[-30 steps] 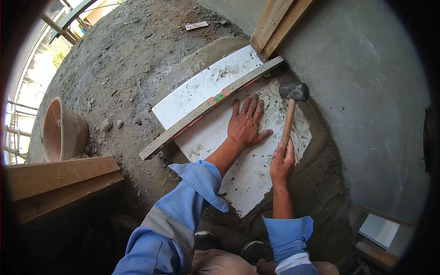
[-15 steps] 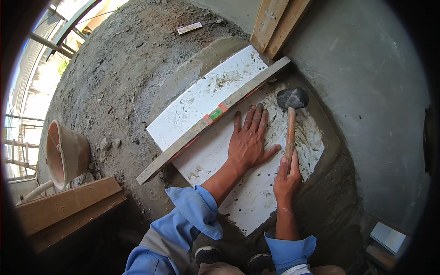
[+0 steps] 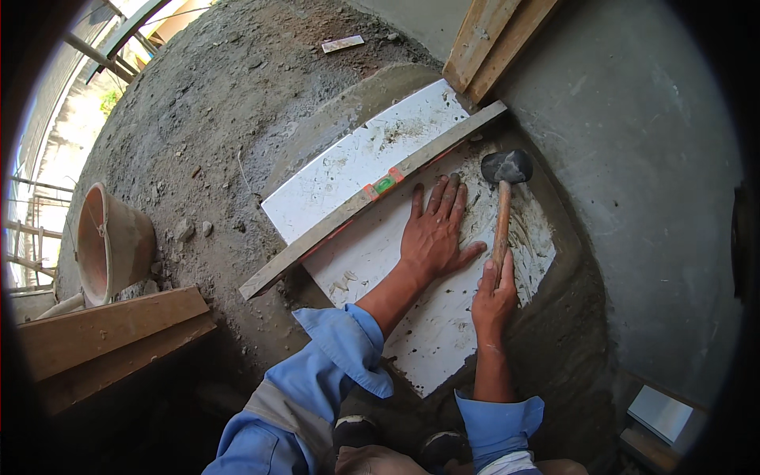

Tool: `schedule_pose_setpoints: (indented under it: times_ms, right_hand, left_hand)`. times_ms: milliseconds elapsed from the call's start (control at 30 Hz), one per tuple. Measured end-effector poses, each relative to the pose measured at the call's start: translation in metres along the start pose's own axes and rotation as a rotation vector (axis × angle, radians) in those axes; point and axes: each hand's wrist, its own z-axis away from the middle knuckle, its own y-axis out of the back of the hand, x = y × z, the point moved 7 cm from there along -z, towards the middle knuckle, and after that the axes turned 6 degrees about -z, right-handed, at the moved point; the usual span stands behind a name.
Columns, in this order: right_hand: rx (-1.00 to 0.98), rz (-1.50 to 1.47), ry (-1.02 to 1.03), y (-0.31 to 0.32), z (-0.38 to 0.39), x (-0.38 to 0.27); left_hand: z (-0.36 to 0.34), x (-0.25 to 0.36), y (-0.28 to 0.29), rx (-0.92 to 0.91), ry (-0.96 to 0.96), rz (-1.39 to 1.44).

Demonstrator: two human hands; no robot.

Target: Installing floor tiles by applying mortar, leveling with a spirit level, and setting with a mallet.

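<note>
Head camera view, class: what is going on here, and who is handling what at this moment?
A person in blue sleeves crouches over a large white floor tile lying on a bed of grey mortar. The left hand presses flat on the tile. The right hand grips the wooden handle of a black-headed rubber mallet, whose head is over the tile's mortar-smeared far corner. A long spirit level lies across this tile and the white one beyond it.

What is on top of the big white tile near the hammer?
On the near white tile lie the left hand, pressed flat, smears of grey mortar, and the long level along its far edge. The mallet is over it. What lies beneath is hidden.
</note>
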Motion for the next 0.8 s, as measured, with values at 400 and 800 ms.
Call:
schedule_pose_setpoints:
  times_ms: [400, 800]
  right_hand:
    - [-0.024, 0.041, -0.045, -0.004, 0.007, 0.001]
    - [0.018, 0.191, 0.08, -0.001, -0.005, -0.016]
  left_hand:
    - [0.015, -0.005, -0.002, 0.047, 0.02, 0.067]
    - [0.043, -0.032, 0.017, -0.119, -0.328, -0.02]
